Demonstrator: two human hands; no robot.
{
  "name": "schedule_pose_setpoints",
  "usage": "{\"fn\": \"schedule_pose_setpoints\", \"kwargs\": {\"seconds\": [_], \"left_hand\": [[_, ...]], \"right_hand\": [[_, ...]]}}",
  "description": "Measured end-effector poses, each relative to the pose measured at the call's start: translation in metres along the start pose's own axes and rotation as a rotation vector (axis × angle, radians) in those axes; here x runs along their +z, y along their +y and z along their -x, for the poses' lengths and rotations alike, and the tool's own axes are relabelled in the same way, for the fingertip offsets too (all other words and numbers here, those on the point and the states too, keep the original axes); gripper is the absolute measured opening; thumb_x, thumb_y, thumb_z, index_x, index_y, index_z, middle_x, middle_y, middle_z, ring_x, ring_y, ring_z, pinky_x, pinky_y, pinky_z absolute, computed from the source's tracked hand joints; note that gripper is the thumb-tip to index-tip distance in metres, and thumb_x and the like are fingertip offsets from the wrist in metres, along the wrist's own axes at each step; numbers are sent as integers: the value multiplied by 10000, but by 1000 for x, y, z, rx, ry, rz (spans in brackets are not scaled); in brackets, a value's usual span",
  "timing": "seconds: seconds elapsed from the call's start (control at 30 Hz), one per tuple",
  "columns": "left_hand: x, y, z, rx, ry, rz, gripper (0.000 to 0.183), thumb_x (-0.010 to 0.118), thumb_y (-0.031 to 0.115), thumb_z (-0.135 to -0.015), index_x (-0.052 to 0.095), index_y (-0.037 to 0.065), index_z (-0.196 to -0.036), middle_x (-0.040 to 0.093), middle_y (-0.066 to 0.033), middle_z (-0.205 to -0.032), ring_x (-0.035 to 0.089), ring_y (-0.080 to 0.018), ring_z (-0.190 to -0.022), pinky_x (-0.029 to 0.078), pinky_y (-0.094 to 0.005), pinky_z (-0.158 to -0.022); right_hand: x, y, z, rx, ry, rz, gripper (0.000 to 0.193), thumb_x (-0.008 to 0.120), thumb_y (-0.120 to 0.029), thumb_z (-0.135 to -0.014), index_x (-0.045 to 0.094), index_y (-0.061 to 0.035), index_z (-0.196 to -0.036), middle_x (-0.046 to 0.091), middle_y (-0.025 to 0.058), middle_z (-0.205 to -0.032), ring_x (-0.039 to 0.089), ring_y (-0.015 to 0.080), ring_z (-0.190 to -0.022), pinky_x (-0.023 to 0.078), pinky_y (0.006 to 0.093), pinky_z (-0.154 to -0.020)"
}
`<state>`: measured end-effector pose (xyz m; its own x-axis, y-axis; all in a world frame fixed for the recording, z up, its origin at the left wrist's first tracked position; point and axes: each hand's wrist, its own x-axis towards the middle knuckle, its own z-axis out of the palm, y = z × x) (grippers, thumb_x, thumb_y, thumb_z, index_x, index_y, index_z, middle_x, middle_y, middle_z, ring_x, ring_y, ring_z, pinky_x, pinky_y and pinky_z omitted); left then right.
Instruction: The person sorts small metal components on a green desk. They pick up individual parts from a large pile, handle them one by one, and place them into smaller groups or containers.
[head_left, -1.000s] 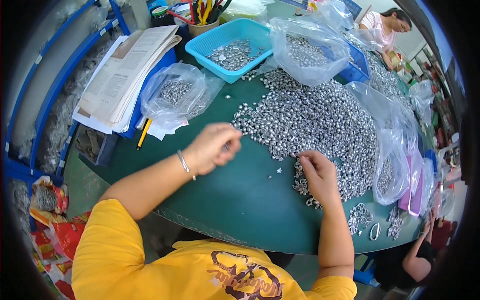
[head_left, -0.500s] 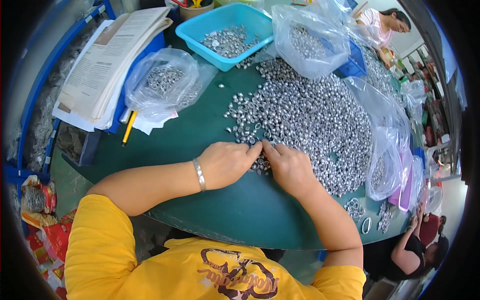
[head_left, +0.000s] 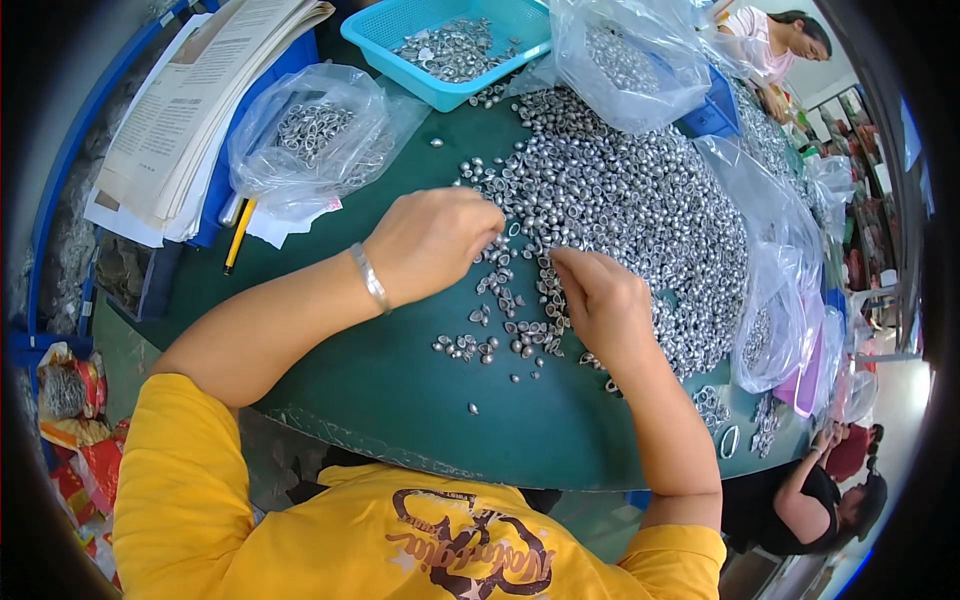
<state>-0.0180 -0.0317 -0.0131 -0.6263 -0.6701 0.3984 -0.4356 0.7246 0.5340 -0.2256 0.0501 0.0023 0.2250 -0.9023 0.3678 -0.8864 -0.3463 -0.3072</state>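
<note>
A broad heap of small silvery metal pieces (head_left: 650, 210), rounded and cup-like, spreads over the green table (head_left: 400, 400). At its left edge my left hand (head_left: 432, 242), with a silver bracelet (head_left: 371, 278) at the wrist, is closed, fingers curled downward; whatever they hold is hidden. My right hand (head_left: 608, 305) is beside the heap's near edge, thumb and fingers drawn together in a pinch. I cannot make out anything between them. Between and below the hands lie scattered loose pieces (head_left: 464, 347), apart from the main heap.
A turquoise basket (head_left: 437, 92) with metal pieces stands behind. Clear plastic bags (head_left: 262, 140) flank the heap. At left lie papers (head_left: 175, 120) and a yellow pen (head_left: 238, 240). Metal rings (head_left: 730, 441) lie at right. Two other people sit farther right.
My hands, fingertips together before, have parted: the left went up and leftward, the right slightly right and upward. Loose pieces now show on the table below them.
</note>
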Motion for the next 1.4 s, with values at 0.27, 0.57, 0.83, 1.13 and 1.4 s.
{"fn": "schedule_pose_setpoints", "kwargs": {"seconds": [0.27, 0.57, 0.83, 1.13, 1.4], "left_hand": [[15, -5, -7, -4, -103, -97, 68, 641, 114, -750, 670, 81, -802, 599, -83, -763, 599, -280, -739, 482, -387, -635], [16, 1, -8, -45, -51, 123, 84, 629, 121, -781, 619, 46, -818, 575, -69, -705, 592, -224, -697, 475, -336, -607], [-7, 8, 1, -796, -50, 1709, 47, 541, 40, -815, 505, 49, -844, 560, -95, -811, 428, -61, -546, 304, -153, -395], [-4, 5, 4, -766, 0, 1642, 105, 502, -27, -793, 525, 18, -886, 569, -103, -828, 443, -64, -566, 317, -162, -406], [10, 15, 2, -374, 54, 604, 87, 676, 82, -754, 643, 13, -795, 503, 36, -624, 488, -83, -572, 383, -211, -507]], "right_hand": [[12, 5, -20, 3, -147, 52, 56, 612, -106, -786, 629, -66, -823, 621, 104, -716, 603, 285, -621, 483, 380, -557], [-1, 2, -6, 391, -123, -433, 67, 614, -51, -804, 642, 2, -835, 620, 110, -659, 566, 143, -549, 450, 263, -542], [18, -9, -10, 154, -205, -198, 84, 640, -141, -772, 659, -69, -810, 646, 117, -753, 623, 311, -679, 505, 381, -632], [9, -15, 8, 147, -139, -86, 88, 636, -139, -783, 613, -54, -783, 625, 115, -712, 610, 301, -625, 489, 377, -560], [17, -8, 9, 154, 29, -231, 70, 648, -124, -764, 642, -65, -801, 634, 103, -727, 617, 284, -629, 498, 364, -562]]}}
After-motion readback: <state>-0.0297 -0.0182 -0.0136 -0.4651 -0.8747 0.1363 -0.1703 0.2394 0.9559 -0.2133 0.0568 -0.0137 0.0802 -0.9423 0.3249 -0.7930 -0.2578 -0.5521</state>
